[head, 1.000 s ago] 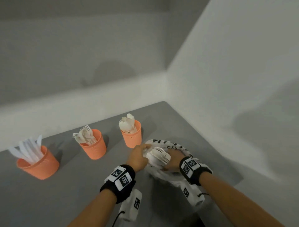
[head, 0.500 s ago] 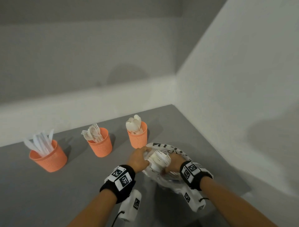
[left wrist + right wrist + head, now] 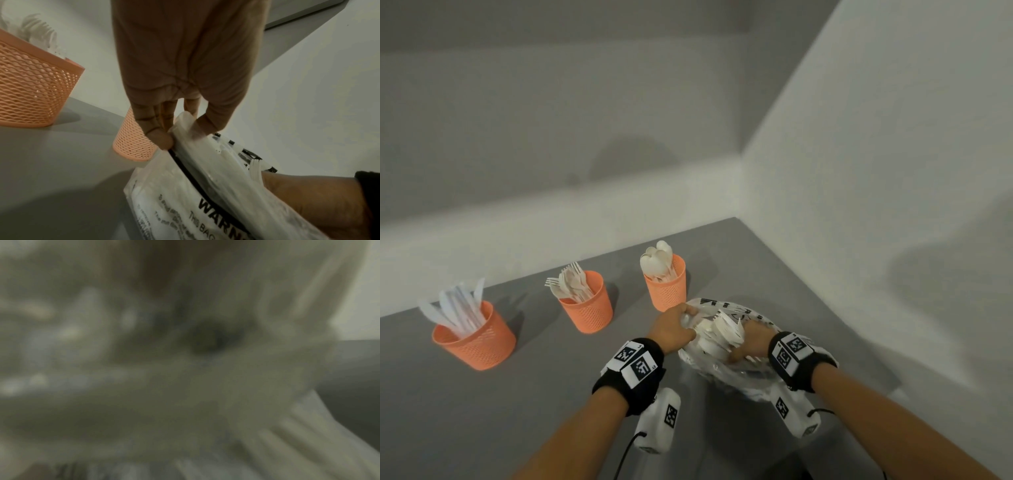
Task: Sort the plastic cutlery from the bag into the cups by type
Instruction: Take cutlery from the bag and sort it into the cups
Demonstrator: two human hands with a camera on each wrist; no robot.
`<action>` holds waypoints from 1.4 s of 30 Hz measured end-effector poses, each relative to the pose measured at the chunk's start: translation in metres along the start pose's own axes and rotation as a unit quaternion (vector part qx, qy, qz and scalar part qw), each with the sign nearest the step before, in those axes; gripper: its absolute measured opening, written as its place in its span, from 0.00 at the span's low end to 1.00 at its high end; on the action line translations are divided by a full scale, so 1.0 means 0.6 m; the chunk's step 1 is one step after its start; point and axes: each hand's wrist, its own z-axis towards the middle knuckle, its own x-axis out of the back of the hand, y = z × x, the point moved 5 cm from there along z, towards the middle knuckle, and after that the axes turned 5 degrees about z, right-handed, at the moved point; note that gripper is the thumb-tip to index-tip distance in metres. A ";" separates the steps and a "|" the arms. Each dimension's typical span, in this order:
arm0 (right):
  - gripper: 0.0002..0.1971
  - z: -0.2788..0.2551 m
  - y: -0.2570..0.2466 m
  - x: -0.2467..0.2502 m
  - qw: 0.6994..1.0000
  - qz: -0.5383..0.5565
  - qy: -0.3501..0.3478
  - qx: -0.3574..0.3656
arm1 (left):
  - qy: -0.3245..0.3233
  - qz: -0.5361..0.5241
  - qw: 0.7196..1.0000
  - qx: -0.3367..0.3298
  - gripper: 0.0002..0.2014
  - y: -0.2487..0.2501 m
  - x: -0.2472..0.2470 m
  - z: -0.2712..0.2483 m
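Note:
Three orange mesh cups stand in a row: knives in the left cup, forks in the middle cup, spoons in the right cup. A clear plastic bag with black print lies in front of the spoon cup. My left hand pinches the bag's rim and holds it apart. My right hand is inside the bag, its fingers curled around a bunch of white cutlery with fork tines sticking up. The right wrist view is a blur of white plastic.
The grey table sits in a corner, with white walls close behind the cups and along the right side. The bag almost touches the spoon cup. The fork cup stands further left.
Both hands stay at the bag, the left still pinching the rim and the right still inside. Only the head view has shifted, so the cups sit further right in the picture.

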 end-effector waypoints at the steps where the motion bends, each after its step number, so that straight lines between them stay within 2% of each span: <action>1: 0.24 -0.002 0.000 0.000 1.000 0.006 0.001 0.003 | -0.001 -0.003 1.000 0.000 0.23 0.002 0.001 0.000; 9: 0.29 0.006 0.006 0.010 0.999 -0.003 0.031 -0.021 | -0.006 -0.064 0.998 0.007 0.23 0.007 -0.005 0.001; 12: 0.25 0.000 0.005 0.012 0.999 -0.006 0.041 -0.029 | -0.005 -0.071 0.997 0.005 0.24 0.009 -0.008 0.003; 17: 0.21 0.002 -0.003 0.011 0.998 0.025 0.054 -0.003 | 0.006 -0.088 0.996 0.006 0.25 0.017 -0.011 0.005; 20: 0.10 0.002 -0.020 0.018 0.995 0.047 0.078 0.034 | 0.013 -0.098 0.995 -0.009 0.24 0.030 -0.012 0.008; 24: 0.09 -0.016 -0.055 0.049 0.972 0.185 0.123 0.079 | -0.001 -0.089 0.996 -0.028 0.21 0.033 -0.014 0.009; 27: 0.02 -0.032 -0.094 0.085 0.937 0.293 0.163 0.100 | 0.074 -0.127 0.988 -0.035 0.13 0.025 0.012 -0.004; 29: 0.08 -0.035 -0.125 0.101 0.908 0.358 0.188 0.114 | 0.146 -0.211 0.966 -0.021 0.08 0.013 0.040 -0.021; 31: 0.14 -0.033 -0.160 0.106 0.874 0.426 0.194 0.131 | 0.155 -0.337 0.929 0.018 0.09 -0.010 0.053 -0.035; 34: 0.13 -0.021 -0.215 0.075 0.836 0.505 0.164 0.139 | 0.073 -0.510 0.852 0.092 0.14 -0.046 0.047 -0.060; 36: 0.08 -0.013 -0.250 0.034 0.817 0.539 0.153 0.134 | 0.019 -0.588 0.800 0.118 0.20 -0.062 0.044 -0.081; 37: 0.05 -0.010 -0.267 0.012 0.807 0.552 0.160 0.136 | 0.007 -0.607 0.787 0.115 0.22 -0.068 0.046 -0.092; 38: 0.08 -0.005 -0.281 -0.009 0.801 0.557 0.170 0.139 | 0.001 -0.619 0.779 0.103 0.24 -0.074 0.050 -0.102; 39: 0.10 -0.002 -0.294 -0.029 0.800 0.554 0.181 0.141 | -0.002 -0.623 0.777 0.085 0.24 -0.080 0.055 -0.113; 40: 0.08 0.002 -0.308 -0.048 0.806 0.544 0.186 0.140 | -0.004 -0.611 0.789 0.065 0.23 -0.087 0.060 -0.124; 42: 0.08 0.012 -0.330 -0.086 0.823 0.527 0.172 0.120 | 0.006 -0.525 0.850 0.034 0.18 -0.111 0.067 -0.146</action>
